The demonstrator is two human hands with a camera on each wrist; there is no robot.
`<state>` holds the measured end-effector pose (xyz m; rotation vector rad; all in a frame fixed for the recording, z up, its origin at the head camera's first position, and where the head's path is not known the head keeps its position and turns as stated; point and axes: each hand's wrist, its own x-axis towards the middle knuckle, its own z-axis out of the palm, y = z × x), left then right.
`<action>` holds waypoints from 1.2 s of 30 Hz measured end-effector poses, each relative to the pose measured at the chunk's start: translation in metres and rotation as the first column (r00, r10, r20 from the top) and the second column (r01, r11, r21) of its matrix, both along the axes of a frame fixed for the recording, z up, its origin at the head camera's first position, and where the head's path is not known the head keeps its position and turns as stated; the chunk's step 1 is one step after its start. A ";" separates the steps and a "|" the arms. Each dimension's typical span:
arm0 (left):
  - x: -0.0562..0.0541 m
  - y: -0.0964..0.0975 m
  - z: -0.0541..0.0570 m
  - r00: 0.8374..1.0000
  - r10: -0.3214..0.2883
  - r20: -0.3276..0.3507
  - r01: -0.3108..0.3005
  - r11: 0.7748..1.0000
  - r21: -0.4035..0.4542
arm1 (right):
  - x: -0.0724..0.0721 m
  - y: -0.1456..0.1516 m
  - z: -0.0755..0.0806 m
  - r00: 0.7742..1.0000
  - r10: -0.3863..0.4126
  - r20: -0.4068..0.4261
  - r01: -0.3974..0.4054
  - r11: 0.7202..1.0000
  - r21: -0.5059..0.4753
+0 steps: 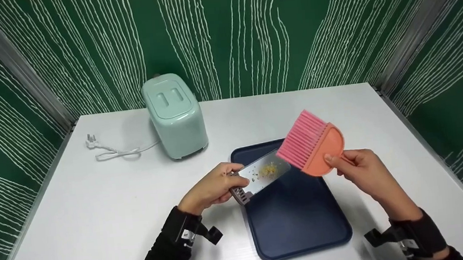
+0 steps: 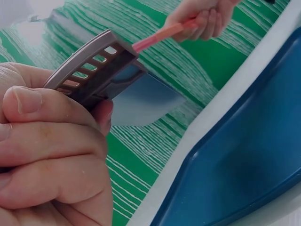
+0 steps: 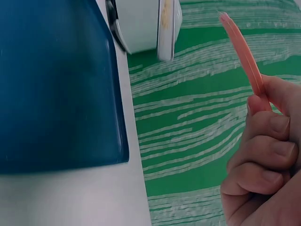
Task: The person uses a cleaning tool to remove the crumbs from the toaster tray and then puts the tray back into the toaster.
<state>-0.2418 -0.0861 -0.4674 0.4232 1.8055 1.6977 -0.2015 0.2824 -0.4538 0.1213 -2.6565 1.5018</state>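
Note:
A thin metal crumb tray [image 1: 264, 183] with a slotted grey-brown end is pinched in my left hand [image 1: 215, 183], thumb on top. Yellowish crumbs [image 1: 268, 170] and small dark bits lie on its metal surface. My right hand [image 1: 363, 171] grips the short handle of an orange brush [image 1: 321, 155] with pink bristles. The bristle tips overlap the far end of the crumb tray in the head view. Both are held above a dark blue tray [image 1: 298, 220] on the table. In the right wrist view the brush [image 3: 242, 52] shows edge-on.
A mint-green toaster [image 1: 181, 128] stands upright at the back left of the white table [image 1: 118, 223]. Its white cord [image 1: 122, 151] and plug [image 1: 91, 141] lie to its left. Green panels [image 1: 224, 42] with white streaks enclose the table at the back and sides.

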 end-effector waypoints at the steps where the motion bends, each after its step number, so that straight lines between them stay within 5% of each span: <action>1: 0.000 0.000 0.000 1.000 -0.008 0.001 0.008 1.000 -0.001 | 0.001 -0.003 0.001 1.000 0.018 -0.006 -0.018 1.000 0.014; 14: 0.004 0.001 0.001 0.997 -0.071 -0.035 0.070 0.997 -0.035 | 0.009 -0.045 -0.001 0.973 0.224 -0.050 -0.219 0.972 0.087; 36: 0.004 0.005 0.003 0.996 -0.078 -0.035 0.076 0.995 -0.060 | 0.010 -0.056 -0.005 0.979 0.204 -0.024 -0.194 0.957 0.215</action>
